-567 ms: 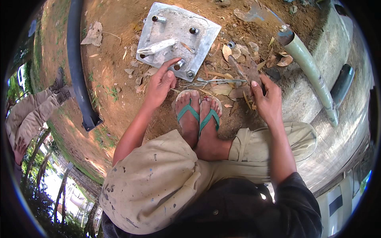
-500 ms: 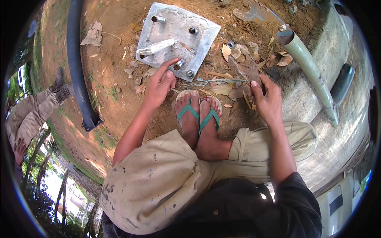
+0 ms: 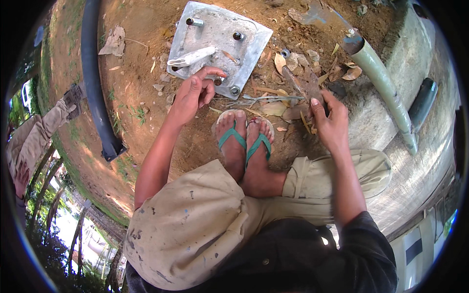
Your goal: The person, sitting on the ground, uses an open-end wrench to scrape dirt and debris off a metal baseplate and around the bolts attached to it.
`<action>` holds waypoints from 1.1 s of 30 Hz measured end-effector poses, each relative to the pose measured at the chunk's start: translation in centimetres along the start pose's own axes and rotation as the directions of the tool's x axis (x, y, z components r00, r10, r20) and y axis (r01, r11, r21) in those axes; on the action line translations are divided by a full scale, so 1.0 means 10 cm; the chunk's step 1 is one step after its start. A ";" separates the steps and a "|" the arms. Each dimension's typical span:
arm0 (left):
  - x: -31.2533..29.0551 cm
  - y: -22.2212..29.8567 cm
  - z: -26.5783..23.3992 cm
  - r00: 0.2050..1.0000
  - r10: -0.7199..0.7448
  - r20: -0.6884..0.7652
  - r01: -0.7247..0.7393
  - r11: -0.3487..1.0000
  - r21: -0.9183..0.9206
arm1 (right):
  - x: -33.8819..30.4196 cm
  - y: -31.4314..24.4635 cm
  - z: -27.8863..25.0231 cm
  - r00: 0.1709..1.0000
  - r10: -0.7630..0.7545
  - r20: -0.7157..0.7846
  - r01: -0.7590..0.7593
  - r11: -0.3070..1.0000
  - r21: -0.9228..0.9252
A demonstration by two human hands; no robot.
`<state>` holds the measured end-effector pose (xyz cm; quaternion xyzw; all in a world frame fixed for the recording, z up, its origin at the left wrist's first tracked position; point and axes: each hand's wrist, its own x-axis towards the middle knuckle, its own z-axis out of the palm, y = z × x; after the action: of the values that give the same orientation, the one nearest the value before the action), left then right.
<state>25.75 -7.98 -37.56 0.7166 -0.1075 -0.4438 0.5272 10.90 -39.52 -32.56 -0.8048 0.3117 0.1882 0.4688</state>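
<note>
A crouching person is seen from above, over bare earth strewn with dry leaves. The left hand [image 3: 191,95] is stretched forward with fingers spread apart, the fingertips touching a bolt [image 3: 218,80] at the near edge of a square grey metal base plate [image 3: 246,41] that lies flat on the ground. Further bolts stand up at the plate's corners, and a pale, paint-smeared tool handle [image 3: 191,56] lies across its near left part. The right hand [image 3: 330,123] is closed around the handle of a rusty blade [image 3: 305,84], which points away from the person over the leaves, just right of the plate. Two feet in green flip-flops [image 3: 244,139] are planted between the hands, below a bundle of thin wire [image 3: 264,100] lying on the soil. A pale green pipe [image 3: 386,93] slants along a concrete ledge [image 3: 415,44] on the right. A dark pipe [image 3: 93,78] runs along the ground on the left, well apart from the plate
</note>
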 end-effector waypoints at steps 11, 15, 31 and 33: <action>-0.19 -0.12 0.17 0.990 -0.088 -0.114 0.078 0.993 -0.092 | 0.00 0.03 0.01 1.000 0.023 -0.019 -0.022 0.999 0.030; -0.47 -0.29 0.60 0.995 -0.065 -0.079 0.026 0.910 -0.414 | 0.01 0.05 0.00 1.000 -0.022 -0.015 0.022 0.999 -0.036; -0.49 -0.16 0.94 0.988 -0.142 -0.059 0.098 0.879 -0.466 | -0.03 0.00 -0.03 1.000 0.008 -0.001 -0.008 1.000 0.018; -0.55 -0.23 0.87 0.933 -0.153 -0.327 0.074 0.967 -0.242 | -0.03 0.03 -0.01 1.000 -0.016 -0.013 0.016 1.000 0.019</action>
<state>15.30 -9.34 -37.05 0.7233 0.0790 -0.3515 0.5891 10.47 -39.68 -32.54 -0.8038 0.3100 0.1763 0.4761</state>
